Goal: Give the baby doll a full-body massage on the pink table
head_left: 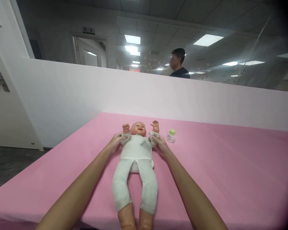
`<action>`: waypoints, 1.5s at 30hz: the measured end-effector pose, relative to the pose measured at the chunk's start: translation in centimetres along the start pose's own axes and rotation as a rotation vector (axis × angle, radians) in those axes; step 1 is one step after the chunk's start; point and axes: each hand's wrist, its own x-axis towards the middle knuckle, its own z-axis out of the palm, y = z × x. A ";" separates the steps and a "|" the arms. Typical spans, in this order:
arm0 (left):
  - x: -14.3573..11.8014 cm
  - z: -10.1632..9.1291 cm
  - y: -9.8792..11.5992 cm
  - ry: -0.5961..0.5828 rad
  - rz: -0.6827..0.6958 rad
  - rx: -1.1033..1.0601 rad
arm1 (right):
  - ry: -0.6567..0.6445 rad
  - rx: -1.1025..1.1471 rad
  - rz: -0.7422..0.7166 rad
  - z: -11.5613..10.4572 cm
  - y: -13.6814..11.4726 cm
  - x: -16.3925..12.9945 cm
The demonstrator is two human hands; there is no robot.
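A baby doll (135,159) in a white one-piece suit lies on its back on the pink sheet (230,166), head away from me, both small arms raised. My left hand (115,142) grips the doll's arm on the left side at the sleeve. On the other side my right hand (159,144) holds the doll's other sleeved arm. The doll's bare legs reach the near edge of the sheet.
A small clear bottle with a green cap (171,135) stands on the sheet just right of the doll's head. A white partition wall (86,92) runs behind the bed, with glass above it. Behind the glass stands another person (179,64). A white door (2,95) is at left.
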 end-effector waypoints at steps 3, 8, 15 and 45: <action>-0.1 0.1 0.0 0.039 -0.043 0.034 | 0.055 -0.034 0.044 -0.1 0.4 0.3; -0.2 0.1 -0.1 0.093 -0.162 0.049 | 0.149 -0.065 0.136 -0.9 1.5 1.6; -0.1 0.0 0.1 0.074 -0.128 0.004 | 0.140 -0.040 0.120 -0.9 1.5 1.6; -2.1 -0.8 2.1 0.172 0.173 0.058 | 0.257 -0.235 -0.294 -2.2 -1.2 0.6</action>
